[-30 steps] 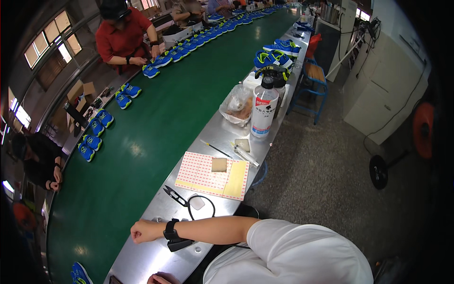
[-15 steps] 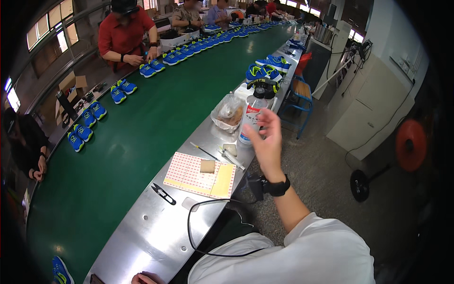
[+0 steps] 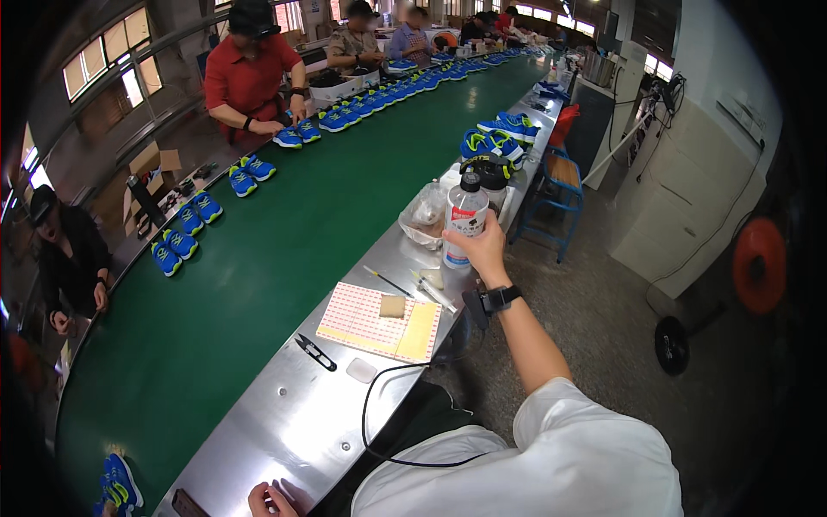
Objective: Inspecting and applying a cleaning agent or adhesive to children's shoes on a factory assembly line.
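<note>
My right hand (image 3: 484, 248) is wrapped around a clear plastic bottle (image 3: 466, 221) with a black cap and a red-and-white label. The bottle stands upright at the metal ledge's right side; whether its base touches the ledge I cannot tell. Close by are a clear plastic bag in a white bowl (image 3: 424, 220) and a dark-lidded jar (image 3: 494, 179). My left hand (image 3: 271, 500), partly cut off by the lower edge, rests by the ledge with fingers loosely curled and apart, nothing visible in them. A dark flat object (image 3: 188, 503) lies to its left.
A label sheet (image 3: 362, 323) bears a tan block (image 3: 393, 307); thread snips (image 3: 316, 352), a pen (image 3: 388, 280) and a syringe (image 3: 438, 293) lie around it. Blue shoes (image 3: 250, 175) line the green conveyor (image 3: 284, 250). Co-workers stand opposite. A blue stool (image 3: 560, 172) is at right.
My right hand has closed around the bottle, having been open in front of it. The view has shifted a little. A hand now shows at the shoes in the lower left.
</note>
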Demonstrator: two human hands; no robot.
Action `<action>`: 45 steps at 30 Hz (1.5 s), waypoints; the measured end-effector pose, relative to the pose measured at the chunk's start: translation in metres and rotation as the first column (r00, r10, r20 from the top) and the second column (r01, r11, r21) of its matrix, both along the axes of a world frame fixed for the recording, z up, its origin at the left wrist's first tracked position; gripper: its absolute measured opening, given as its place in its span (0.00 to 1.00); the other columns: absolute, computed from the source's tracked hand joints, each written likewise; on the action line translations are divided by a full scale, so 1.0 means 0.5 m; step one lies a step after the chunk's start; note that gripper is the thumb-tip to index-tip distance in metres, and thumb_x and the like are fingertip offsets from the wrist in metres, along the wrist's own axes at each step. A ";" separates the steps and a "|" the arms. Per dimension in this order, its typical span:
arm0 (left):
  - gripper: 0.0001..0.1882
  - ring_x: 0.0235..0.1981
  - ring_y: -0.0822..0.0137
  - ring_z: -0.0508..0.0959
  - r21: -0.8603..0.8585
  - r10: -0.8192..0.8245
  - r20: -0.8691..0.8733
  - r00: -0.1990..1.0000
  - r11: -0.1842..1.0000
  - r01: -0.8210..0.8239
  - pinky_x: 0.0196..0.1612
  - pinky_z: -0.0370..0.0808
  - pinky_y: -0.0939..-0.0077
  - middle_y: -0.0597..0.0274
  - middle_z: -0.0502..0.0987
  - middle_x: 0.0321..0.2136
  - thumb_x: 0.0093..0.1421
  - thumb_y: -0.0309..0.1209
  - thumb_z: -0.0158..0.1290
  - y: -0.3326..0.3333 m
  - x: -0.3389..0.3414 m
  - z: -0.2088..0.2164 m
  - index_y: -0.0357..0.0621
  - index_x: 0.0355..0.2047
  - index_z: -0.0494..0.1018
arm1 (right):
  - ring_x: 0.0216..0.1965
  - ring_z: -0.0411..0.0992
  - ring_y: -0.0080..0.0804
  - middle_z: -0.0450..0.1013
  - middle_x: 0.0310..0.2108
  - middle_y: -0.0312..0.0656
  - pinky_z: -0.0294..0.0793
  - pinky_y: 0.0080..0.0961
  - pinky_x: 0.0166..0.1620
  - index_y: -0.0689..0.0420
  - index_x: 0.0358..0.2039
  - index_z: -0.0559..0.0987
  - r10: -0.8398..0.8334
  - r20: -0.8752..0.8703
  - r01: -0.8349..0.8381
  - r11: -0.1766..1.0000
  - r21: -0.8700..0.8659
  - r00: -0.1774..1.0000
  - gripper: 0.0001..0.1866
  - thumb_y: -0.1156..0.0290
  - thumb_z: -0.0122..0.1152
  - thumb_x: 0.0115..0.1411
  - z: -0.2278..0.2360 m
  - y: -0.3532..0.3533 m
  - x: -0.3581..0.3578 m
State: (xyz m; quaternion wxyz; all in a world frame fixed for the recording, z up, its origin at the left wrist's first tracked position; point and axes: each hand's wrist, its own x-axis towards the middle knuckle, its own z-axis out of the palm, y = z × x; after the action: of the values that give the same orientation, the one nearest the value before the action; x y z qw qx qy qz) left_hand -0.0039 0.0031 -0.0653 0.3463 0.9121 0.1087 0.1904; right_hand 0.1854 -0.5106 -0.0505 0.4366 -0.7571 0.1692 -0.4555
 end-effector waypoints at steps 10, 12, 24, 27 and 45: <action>0.25 0.43 0.54 0.76 0.106 -0.698 0.275 0.661 0.706 0.700 0.40 0.75 0.69 0.47 0.72 0.48 0.55 0.35 0.59 -0.092 0.109 0.263 0.38 0.50 0.69 | 0.45 0.72 0.28 0.74 0.45 0.41 0.70 0.25 0.50 0.60 0.57 0.66 0.942 -0.273 -0.965 0.233 0.118 0.194 0.45 0.68 0.77 0.37 0.237 0.378 -0.146; 0.26 0.33 0.59 0.74 0.358 -0.772 0.277 0.572 0.636 0.684 0.34 0.72 0.70 0.50 0.72 0.44 0.56 0.44 0.56 -0.105 0.140 0.339 0.42 0.51 0.71 | 0.44 0.73 0.34 0.72 0.44 0.43 0.71 0.27 0.48 0.59 0.55 0.68 0.955 -0.288 -0.989 0.109 0.098 0.077 0.44 0.67 0.78 0.35 0.227 0.440 -0.169; 0.11 0.13 0.65 0.66 0.708 -0.697 0.194 0.690 0.586 0.394 0.16 0.63 0.71 0.65 0.61 0.15 0.51 0.37 0.56 -0.039 0.096 0.376 0.46 0.20 0.69 | 0.38 0.72 0.37 0.71 0.36 0.42 0.72 0.29 0.40 0.59 0.45 0.73 0.945 -0.314 -0.995 -0.074 0.062 -0.090 0.36 0.69 0.77 0.31 0.202 0.585 -0.193; 0.11 0.13 0.65 0.67 0.682 -0.650 0.219 0.727 0.635 0.362 0.16 0.64 0.71 0.65 0.62 0.14 0.51 0.36 0.56 -0.036 0.085 0.371 0.46 0.19 0.68 | 0.37 0.72 0.38 0.71 0.37 0.42 0.72 0.30 0.41 0.59 0.45 0.73 0.952 -0.296 -0.996 -0.064 0.056 -0.078 0.37 0.69 0.78 0.31 0.187 0.607 -0.202; 0.18 0.14 0.67 0.71 0.738 -0.651 0.343 0.677 0.633 0.234 0.14 0.67 0.74 0.62 0.67 0.16 0.57 0.42 0.54 -0.006 0.101 0.328 0.42 0.19 0.66 | 0.35 0.68 0.38 0.69 0.32 0.38 0.58 0.33 0.43 0.56 0.40 0.72 0.828 -0.364 -0.843 0.221 -0.490 0.428 0.36 0.65 0.76 0.26 0.181 0.623 -0.184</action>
State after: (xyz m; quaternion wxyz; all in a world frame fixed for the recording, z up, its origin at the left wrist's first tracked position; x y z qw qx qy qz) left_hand 0.0464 0.0003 0.0986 0.0669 0.8634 -0.3157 0.3877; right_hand 0.0932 -0.1990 0.0398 0.3387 -0.8281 -0.4140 -0.1675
